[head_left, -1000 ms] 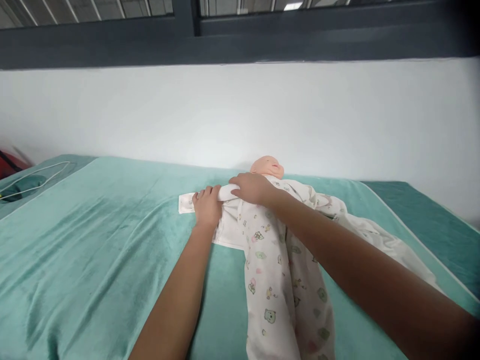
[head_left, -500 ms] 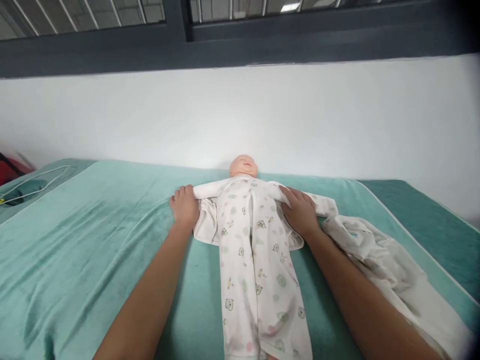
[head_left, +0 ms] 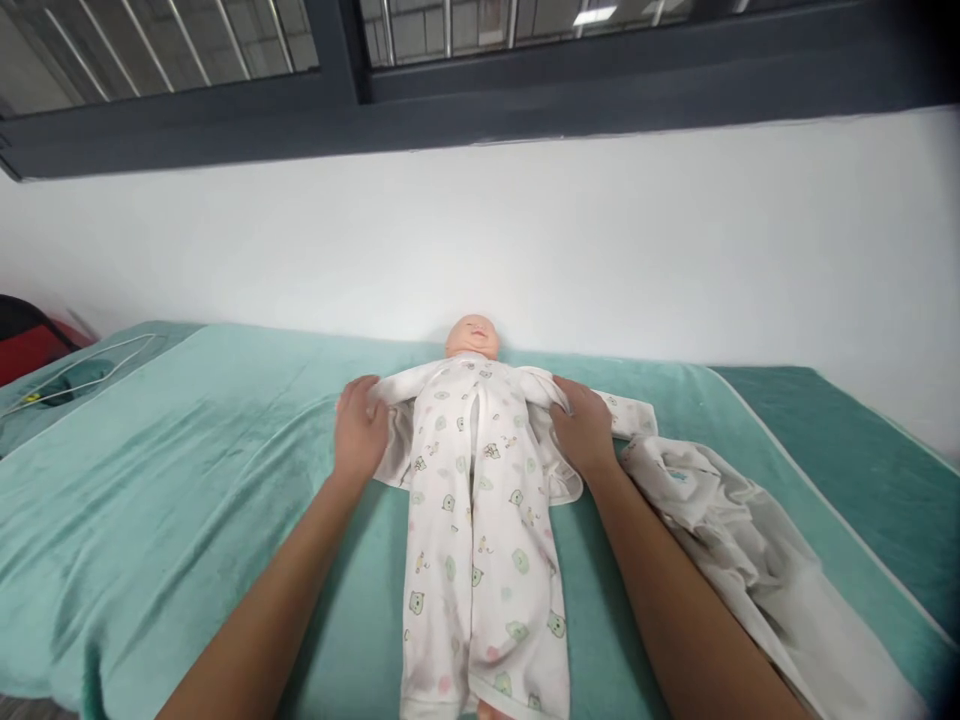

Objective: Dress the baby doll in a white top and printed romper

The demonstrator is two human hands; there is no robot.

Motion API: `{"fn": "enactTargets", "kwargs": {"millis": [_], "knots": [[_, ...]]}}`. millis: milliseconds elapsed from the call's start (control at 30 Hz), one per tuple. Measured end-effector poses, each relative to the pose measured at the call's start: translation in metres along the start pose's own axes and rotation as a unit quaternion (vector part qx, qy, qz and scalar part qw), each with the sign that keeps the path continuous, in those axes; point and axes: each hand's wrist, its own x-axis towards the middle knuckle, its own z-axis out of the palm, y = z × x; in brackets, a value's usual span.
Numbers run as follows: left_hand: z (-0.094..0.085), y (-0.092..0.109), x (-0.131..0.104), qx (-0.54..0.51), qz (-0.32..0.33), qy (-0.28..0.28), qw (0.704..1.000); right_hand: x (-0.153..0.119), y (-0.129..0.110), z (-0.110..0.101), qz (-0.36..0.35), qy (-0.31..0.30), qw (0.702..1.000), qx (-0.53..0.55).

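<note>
A baby doll (head_left: 472,337) lies face up in a white patterned garment (head_left: 487,520), its head near the wall. My left hand (head_left: 361,428) is closed on the end of the doll's sleeve at the left. On the other side, my right hand (head_left: 583,425) pinches the opposite sleeve. Another white garment layer (head_left: 397,435) spreads under the doll's arms, and its patterned sleeve (head_left: 634,415) sticks out beyond my right hand. A small bit of the doll's foot shows at the bottom edge.
A green cloth (head_left: 187,500) covers the surface. Crumpled white cloth (head_left: 750,560) lies beside my right forearm. At the far left are a white cable (head_left: 112,375) and a red and black item (head_left: 30,345). A white wall (head_left: 525,240) stands behind.
The view has shifted slightly, so the doll and garments appear farther left. Both hands remain at the sleeves; the fingers of my left hand are more bent around the sleeve end.
</note>
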Motion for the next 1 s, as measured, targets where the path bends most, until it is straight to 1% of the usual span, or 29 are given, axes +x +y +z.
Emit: {"fn": "enactTargets", "kwargs": {"millis": [33,67,100,133,200,267,300,367,433,533,633,700,767,833,900,933,1000], "knots": [[-0.002,0.019,-0.002,-0.035,0.015,-0.023,0.999,0.0,0.0,0.0,0.003,0.002,1.0,0.005],[-0.003,0.04,-0.002,-0.06,0.047,-0.053,0.996,0.0,-0.001,0.0,0.004,0.004,1.0,0.012],[-0.001,0.063,-0.002,-0.073,0.099,-0.082,0.989,0.0,-0.001,0.0,0.004,0.007,1.0,0.018],[0.003,0.085,-0.001,-0.073,0.165,-0.119,0.976,0.001,0.0,-0.001,0.003,0.011,1.0,0.024],[0.018,0.124,0.005,-0.016,0.267,-0.186,0.945,0.001,0.001,-0.002,0.005,0.022,0.999,0.025],[0.037,0.155,0.011,0.077,0.322,-0.25,0.91,0.001,0.002,-0.003,0.027,0.035,0.999,0.013],[0.047,0.167,0.015,0.122,0.334,-0.283,0.891,0.001,0.003,-0.003,0.041,0.04,0.998,0.005],[0.068,0.184,0.022,0.19,0.327,-0.337,0.862,0.002,0.003,-0.003,0.06,0.04,0.997,-0.007],[0.087,0.194,0.028,0.22,0.316,-0.362,0.849,0.003,0.002,-0.004,0.06,0.031,0.998,-0.017],[0.109,0.2,0.034,0.235,0.305,-0.378,0.842,0.003,-0.001,-0.007,0.063,0.011,0.997,-0.046],[0.123,0.202,0.039,0.256,0.276,-0.392,0.84,0.002,-0.007,-0.012,0.069,-0.017,0.994,-0.087],[0.127,0.202,0.042,0.272,0.252,-0.393,0.841,0.001,-0.01,-0.017,0.069,-0.032,0.992,-0.102],[0.126,0.203,0.045,0.282,0.24,-0.39,0.843,0.001,-0.01,-0.021,0.073,-0.039,0.991,-0.102],[0.119,0.202,0.047,0.283,0.241,-0.381,0.846,0.001,-0.007,-0.024,0.087,-0.035,0.993,-0.074],[0.107,0.2,0.05,0.282,0.247,-0.368,0.851,0.002,-0.002,-0.024,0.124,-0.013,0.992,0.02],[0.1,0.2,0.051,0.283,0.249,-0.36,0.853,0.003,0.001,-0.022,0.145,0.0,0.986,0.081],[0.085,0.197,0.054,0.286,0.25,-0.345,0.859,0.006,0.008,-0.019,0.18,0.025,0.964,0.193]]}}
